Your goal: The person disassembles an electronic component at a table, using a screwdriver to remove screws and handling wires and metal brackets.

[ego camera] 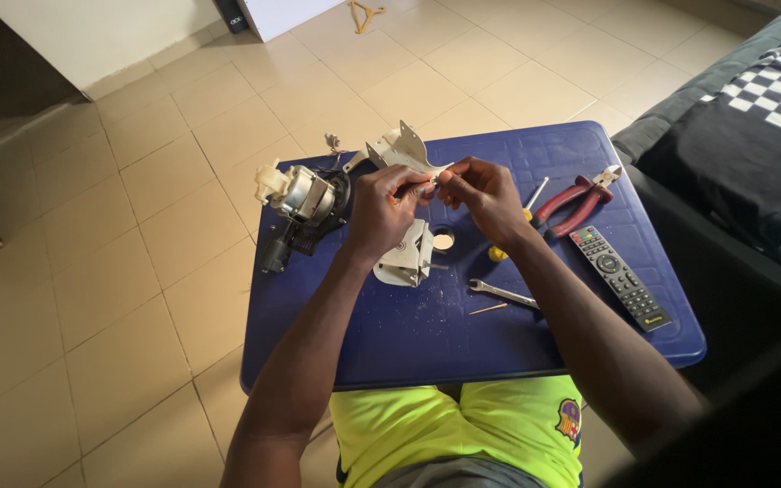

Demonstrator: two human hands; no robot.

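Bright yellow shorts (427,425) sit closest, tucked under the edge of a blue plastic table (409,343). Above the middle of the table, the left hand (383,212) and the right hand (484,194) meet, fingers pinched shut on a white plastic bracket (399,149) that sticks out just past the left hand. A second white piece (407,258) lies on the table right under the hands. A small motor (305,199) rests at the table's left side. A spanner (503,293), red pliers (576,201) and a remote control (619,276) lie to the right.
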